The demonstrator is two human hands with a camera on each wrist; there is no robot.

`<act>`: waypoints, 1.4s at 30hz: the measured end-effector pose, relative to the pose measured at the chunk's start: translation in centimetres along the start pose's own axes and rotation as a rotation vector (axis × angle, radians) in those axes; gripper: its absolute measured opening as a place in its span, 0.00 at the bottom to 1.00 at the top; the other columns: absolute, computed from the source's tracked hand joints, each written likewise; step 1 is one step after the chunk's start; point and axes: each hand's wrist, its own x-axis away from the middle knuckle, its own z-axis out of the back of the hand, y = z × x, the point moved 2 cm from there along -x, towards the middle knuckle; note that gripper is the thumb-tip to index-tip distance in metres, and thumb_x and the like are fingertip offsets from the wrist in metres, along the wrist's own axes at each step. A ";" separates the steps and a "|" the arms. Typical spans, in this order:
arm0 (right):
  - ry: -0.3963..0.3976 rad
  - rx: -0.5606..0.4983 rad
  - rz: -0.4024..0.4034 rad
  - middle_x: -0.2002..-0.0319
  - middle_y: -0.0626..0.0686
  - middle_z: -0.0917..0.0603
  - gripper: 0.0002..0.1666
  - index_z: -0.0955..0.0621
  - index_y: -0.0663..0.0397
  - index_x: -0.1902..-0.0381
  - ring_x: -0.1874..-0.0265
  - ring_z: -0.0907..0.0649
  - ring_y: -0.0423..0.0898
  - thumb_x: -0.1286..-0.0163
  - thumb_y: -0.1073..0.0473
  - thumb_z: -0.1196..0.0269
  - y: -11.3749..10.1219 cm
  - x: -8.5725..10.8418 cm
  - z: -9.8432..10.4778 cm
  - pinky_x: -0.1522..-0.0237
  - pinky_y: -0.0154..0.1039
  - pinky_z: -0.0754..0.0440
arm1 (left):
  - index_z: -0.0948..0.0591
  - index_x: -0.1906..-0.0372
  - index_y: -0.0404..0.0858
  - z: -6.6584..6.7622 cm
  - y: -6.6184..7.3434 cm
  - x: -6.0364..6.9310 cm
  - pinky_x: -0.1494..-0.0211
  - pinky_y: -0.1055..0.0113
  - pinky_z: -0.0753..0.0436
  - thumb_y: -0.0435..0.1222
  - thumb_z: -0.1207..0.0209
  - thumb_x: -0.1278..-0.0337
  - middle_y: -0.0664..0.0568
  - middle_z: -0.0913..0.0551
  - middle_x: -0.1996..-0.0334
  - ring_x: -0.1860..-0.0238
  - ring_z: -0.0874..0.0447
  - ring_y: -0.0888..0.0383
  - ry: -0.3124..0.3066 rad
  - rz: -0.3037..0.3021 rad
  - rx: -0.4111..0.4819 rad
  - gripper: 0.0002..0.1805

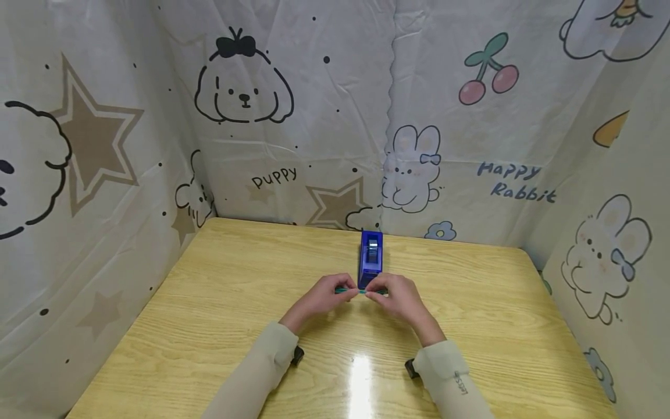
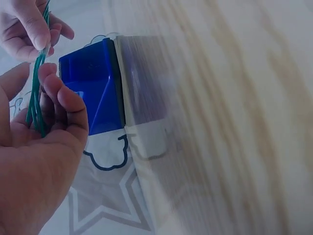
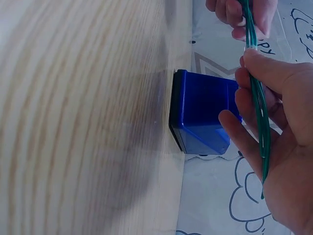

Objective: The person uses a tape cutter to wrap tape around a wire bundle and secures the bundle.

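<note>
A bundle of thin green wires (image 3: 260, 115) is held level between both hands, just in front of the blue tape dispenser (image 1: 371, 271). My left hand (image 1: 325, 294) pinches the bundle near its middle, thumb against fingers. On the other side, the right hand (image 1: 400, 297) grips it between thumb and forefinger, and the wires run back across its palm in the right wrist view. Something clear, like a piece of tape (image 2: 44, 50), shows around the bundle between the fingertips. The dispenser stands upright on the table, with a roll of tape (image 1: 373, 250) in its top.
The wooden table (image 1: 251, 267) reaches back to a patterned cloth (image 1: 324, 134) hanging behind it and at both sides. A small black device (image 1: 297, 355) sits at the left wrist, and another black device (image 1: 412, 368) at the right.
</note>
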 end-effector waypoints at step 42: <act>-0.037 -0.140 -0.077 0.62 0.43 0.10 0.04 0.07 0.42 0.61 0.63 0.18 0.39 0.34 0.55 0.26 1.1 0.7 1.1 0.59 0.37 0.16 | 0.17 0.56 0.34 0.7 0.1 0.8 0.57 0.66 0.23 0.39 0.42 0.23 0.53 0.17 0.67 0.64 0.22 0.59 0.060 -0.048 0.011 0.12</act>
